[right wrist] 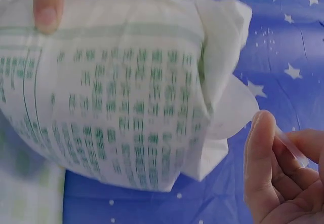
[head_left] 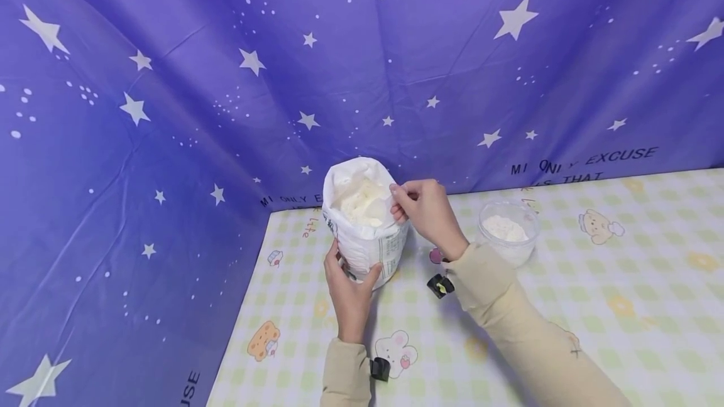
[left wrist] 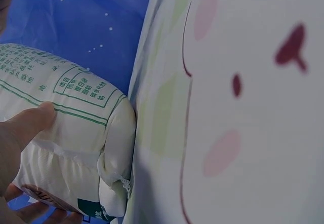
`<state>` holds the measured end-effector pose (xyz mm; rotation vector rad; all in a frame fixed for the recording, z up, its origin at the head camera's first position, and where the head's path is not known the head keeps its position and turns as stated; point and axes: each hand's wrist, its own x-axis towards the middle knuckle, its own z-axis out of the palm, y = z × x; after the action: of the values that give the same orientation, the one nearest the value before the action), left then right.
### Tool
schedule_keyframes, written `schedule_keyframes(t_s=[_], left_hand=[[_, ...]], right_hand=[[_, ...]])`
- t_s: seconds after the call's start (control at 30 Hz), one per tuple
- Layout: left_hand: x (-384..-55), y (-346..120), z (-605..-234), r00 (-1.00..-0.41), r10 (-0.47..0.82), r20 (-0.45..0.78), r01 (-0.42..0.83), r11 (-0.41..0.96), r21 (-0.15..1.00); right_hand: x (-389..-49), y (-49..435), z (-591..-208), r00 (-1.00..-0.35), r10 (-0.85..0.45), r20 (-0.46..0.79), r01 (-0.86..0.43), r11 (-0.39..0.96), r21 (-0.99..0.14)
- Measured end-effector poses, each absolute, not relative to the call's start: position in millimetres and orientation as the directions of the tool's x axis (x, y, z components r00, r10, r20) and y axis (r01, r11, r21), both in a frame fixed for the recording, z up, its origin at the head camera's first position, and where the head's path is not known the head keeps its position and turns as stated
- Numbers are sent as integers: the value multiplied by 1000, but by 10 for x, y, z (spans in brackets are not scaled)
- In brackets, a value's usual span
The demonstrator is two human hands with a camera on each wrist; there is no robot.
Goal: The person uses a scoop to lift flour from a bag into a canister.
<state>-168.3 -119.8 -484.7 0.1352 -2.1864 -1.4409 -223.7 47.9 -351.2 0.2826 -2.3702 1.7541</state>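
An open white bag of flour (head_left: 373, 250) stands on the table, its mouth folded outward and green print on its side. Pale powder (head_left: 357, 201) fills it near the top. My left hand (head_left: 351, 297) grips the lower bag from the near side, thumb on the printed face in the left wrist view. My right hand (head_left: 427, 209) is at the bag's right rim. Between its thumb and fingers it pinches the handle of a translucent plastic spoon (right wrist: 234, 110), whose bowl is at the bag's mouth. Right of that hand stands a clear round tub (head_left: 523, 247) holding white powder (head_left: 503, 228).
A checked, cartoon-printed cloth (head_left: 639, 331) covers the table. Behind and to the left hangs a blue curtain (head_left: 186, 143) with white stars, close behind the bag. The right forearm's beige sleeve (head_left: 526, 319) passes just in front of the tub.
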Motion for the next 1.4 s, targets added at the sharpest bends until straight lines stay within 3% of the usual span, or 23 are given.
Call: schedule_keyframes(t_s=[0.23, 0.63, 0.93, 1.1, 1.4], left_hand=[[-1698, -1205, -4843, -863, -351, 364, 197, 431, 881], [-1710, -1206, -4833, -858, -353, 374, 204, 434, 878], [-1691, -1199, -4838, -855, -356, 377, 203, 440, 875], [-1694, -1205, -4868, -854, -362, 374, 191, 451, 872], [-1690, -1202, -4867, -862, -363, 353, 183, 425, 886]], right_hand=[[-2195, 368, -3509, -962, -51, 268, -272, 266, -925], [-2208, 256, -3483, -948, -114, 298, -318, 388, -865], [-2273, 381, -3558, -991, -62, 116, -124, 163, -979], [-2289, 418, -3606, -994, -58, 96, -100, 74, -992], [-2264, 320, -3598, -985, -96, 143, -154, 117, -981]])
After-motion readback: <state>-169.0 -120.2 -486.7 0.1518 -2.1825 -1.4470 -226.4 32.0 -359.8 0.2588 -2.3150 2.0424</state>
